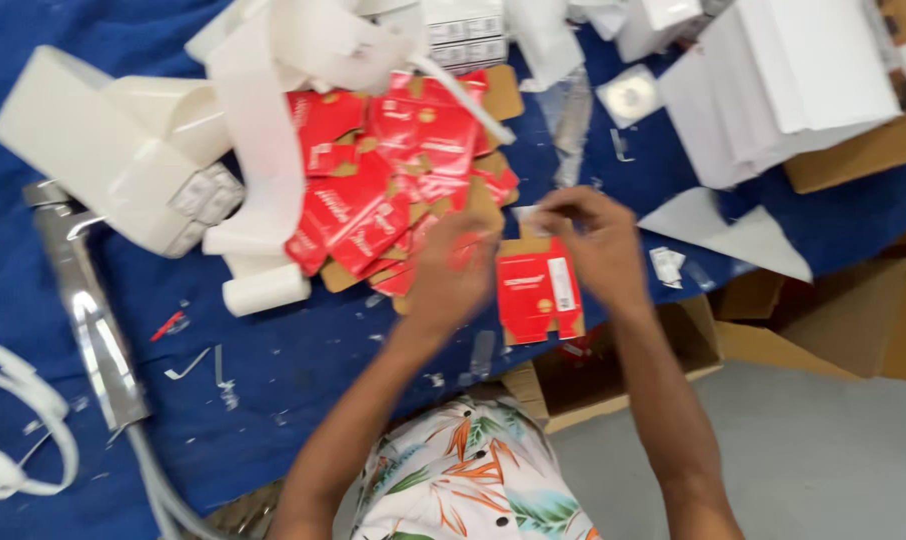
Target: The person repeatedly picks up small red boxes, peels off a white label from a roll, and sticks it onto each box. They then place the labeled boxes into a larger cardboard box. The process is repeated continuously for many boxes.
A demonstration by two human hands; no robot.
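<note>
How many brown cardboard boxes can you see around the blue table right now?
3. An open cardboard box sits below the table edge under the right hand, a second lies right of it, and a third rests under white sheets; others may be hidden.

A blue-covered table (pixel 303 370) bears red cartons (pixel 393 190), white paper strips (pixel 258 130), perhaps scraps.

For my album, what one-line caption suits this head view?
Both hands, left hand and right hand, hold a flat red carton over a blue-covered table.
</note>
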